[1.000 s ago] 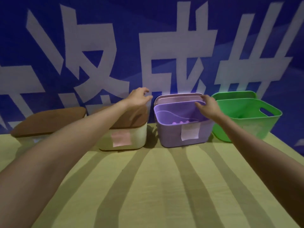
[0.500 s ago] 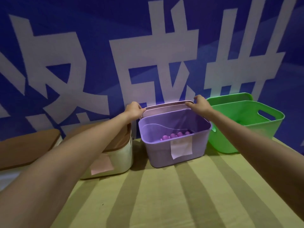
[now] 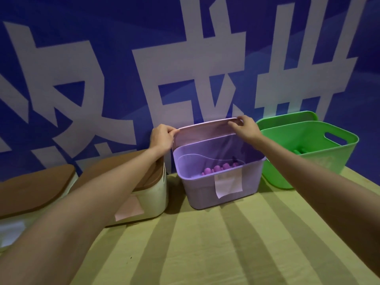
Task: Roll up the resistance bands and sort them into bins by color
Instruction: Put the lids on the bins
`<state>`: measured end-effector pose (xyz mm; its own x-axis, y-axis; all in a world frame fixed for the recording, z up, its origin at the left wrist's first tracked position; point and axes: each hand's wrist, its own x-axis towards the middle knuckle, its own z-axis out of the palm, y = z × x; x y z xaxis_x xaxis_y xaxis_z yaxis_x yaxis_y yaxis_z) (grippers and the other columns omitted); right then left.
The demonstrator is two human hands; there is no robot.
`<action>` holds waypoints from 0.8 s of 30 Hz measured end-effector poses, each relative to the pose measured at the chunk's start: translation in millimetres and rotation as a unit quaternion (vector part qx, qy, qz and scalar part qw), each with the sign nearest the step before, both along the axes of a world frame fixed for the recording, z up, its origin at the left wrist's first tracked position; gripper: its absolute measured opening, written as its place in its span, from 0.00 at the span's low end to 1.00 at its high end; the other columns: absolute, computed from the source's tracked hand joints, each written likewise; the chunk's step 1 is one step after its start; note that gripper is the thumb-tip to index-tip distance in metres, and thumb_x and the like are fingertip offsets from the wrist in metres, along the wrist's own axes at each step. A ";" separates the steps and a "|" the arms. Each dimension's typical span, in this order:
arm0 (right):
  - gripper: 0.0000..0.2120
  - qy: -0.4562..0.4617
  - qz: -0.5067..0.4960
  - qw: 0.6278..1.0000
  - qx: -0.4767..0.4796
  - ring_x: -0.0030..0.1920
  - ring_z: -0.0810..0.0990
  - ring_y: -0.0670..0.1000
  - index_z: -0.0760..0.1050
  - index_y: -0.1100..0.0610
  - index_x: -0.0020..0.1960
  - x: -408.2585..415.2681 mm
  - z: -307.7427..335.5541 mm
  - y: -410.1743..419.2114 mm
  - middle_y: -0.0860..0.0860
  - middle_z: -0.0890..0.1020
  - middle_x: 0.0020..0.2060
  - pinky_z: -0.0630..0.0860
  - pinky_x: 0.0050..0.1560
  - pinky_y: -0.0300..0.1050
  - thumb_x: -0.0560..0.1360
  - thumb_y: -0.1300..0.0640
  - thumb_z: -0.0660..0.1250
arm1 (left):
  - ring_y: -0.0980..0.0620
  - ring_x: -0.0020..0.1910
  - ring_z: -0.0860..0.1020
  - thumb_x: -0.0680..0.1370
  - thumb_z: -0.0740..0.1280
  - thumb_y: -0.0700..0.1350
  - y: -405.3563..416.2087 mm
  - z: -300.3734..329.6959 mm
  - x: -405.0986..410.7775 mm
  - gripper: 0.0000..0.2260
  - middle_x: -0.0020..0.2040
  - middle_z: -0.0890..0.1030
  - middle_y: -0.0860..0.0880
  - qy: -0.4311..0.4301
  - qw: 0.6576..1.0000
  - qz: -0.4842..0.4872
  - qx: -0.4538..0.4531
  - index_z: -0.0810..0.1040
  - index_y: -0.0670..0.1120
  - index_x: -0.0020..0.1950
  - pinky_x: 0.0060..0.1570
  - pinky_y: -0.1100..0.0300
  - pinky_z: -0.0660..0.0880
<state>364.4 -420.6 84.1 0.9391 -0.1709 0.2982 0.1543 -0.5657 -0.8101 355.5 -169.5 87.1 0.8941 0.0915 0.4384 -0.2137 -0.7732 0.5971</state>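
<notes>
Gripping a pale lilac plastic lid (image 3: 205,130) that stands on edge behind the open purple plastic bin (image 3: 218,179), both hands sit at about twelve o'clock on the striped yellow-green table (image 3: 226,243). The left hand (image 3: 161,137) curls its fingers round the lid's left corner; the right hand (image 3: 245,127) pinches its right top edge. Rolled purple resistance bands (image 3: 219,168) lie on the bin's floor. By the look of it, sorting here is done and the bin is being closed; the next move calls for lifting the lid clear of the back rim and lowering it flat. At two o'clock, an open green plastic bin (image 3: 320,157) holds something green, its lid behind it. At nine o'clock stand two cream bins with brown lids (image 3: 152,194).
</notes>
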 end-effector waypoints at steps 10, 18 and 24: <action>0.20 -0.088 -0.014 0.994 0.058 0.65 0.75 0.55 0.74 0.63 0.66 -27.6 34.1 10.5 0.58 0.79 0.62 0.68 0.66 0.45 0.79 0.52 0.62 | 0.48 0.43 0.81 0.80 0.66 0.44 9.1 29.5 -47.7 0.09 0.48 0.85 0.45 -0.110 0.994 -0.008 0.004 0.84 0.42 0.55 0.48 0.52 0.79; 0.19 -0.074 -0.108 0.989 0.067 0.39 0.76 0.60 0.81 0.69 0.40 -60.0 24.1 -10.3 0.68 0.81 0.38 0.71 0.45 0.49 0.76 0.52 0.65 | 0.51 0.49 0.81 0.79 0.67 0.42 2.3 15.8 -111.1 0.09 0.50 0.85 0.45 -0.104 0.992 -0.075 0.017 0.83 0.42 0.56 0.50 0.61 0.76; 0.16 0.009 -0.144 0.987 0.067 0.34 0.69 0.49 0.81 0.71 0.40 -86.4 -1.6 -26.2 0.68 0.79 0.35 0.71 0.36 0.48 0.70 0.55 0.72 | 0.51 0.45 0.80 0.76 0.70 0.42 -2.8 -4.9 -131.7 0.09 0.49 0.85 0.44 -0.076 0.989 -0.114 0.060 0.83 0.41 0.55 0.50 0.61 0.75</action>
